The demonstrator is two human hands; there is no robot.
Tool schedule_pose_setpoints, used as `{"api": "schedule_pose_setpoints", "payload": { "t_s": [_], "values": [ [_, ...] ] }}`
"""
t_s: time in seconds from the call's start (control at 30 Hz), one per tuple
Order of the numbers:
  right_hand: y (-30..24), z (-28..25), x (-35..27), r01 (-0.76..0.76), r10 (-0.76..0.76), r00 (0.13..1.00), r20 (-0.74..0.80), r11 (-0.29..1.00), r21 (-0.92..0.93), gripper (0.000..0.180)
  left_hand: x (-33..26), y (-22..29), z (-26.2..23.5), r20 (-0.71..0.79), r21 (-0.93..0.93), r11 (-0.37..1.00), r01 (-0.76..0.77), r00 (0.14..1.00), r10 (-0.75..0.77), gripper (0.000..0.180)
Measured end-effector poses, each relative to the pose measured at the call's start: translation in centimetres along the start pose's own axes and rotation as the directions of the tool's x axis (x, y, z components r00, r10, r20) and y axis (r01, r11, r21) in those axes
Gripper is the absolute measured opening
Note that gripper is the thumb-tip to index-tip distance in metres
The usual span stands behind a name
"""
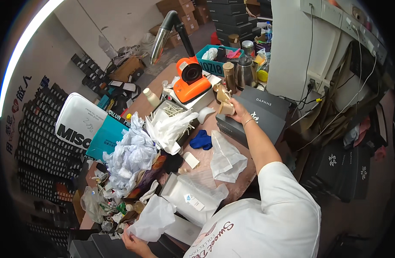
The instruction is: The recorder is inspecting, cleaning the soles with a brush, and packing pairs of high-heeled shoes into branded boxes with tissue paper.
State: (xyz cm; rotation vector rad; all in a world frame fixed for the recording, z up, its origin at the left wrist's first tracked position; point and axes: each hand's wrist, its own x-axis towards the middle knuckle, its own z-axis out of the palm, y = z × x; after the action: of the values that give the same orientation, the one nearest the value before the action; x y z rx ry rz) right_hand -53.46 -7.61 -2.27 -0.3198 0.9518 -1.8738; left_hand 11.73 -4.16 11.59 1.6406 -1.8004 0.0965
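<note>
My right hand (pixel 239 112) reaches out over the far right of the table and grips a beige shoe (pixel 226 107), which has thin straps and a blocky heel. Right beside that hand is a dark grey lidded shoe box (pixel 266 107). Low at the left, my left hand (pixel 136 246) pinches the edge of a sheet of white tissue paper (pixel 154 218). Close to that sheet is an open white box (pixel 169 189) lined with translucent paper. A white hang tag (pixel 195 202) lies on the lining.
An orange blower (pixel 192 81) with a metal nozzle stands at the back. Crumpled paper (pixel 133 157) heaps up on the left, beside white sheets (pixel 169 127). A blue cloth (pixel 201 140) and a white pouch (pixel 226 159) lie mid-table. A kettle (pixel 246 73) stands behind the grey box.
</note>
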Motion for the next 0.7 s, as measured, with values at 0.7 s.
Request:
{"api": "schedule_pose_setpoints", "payload": {
  "t_s": [0.7],
  "values": [
    [0.9,1.0,-1.9,-0.026,0.025,1.000,-0.017,0.998,-0.059,0.022,-0.3,4.1,4.1,0.235,-0.278,0.960,0.040,0.972,0.027,0.013]
  ]
}}
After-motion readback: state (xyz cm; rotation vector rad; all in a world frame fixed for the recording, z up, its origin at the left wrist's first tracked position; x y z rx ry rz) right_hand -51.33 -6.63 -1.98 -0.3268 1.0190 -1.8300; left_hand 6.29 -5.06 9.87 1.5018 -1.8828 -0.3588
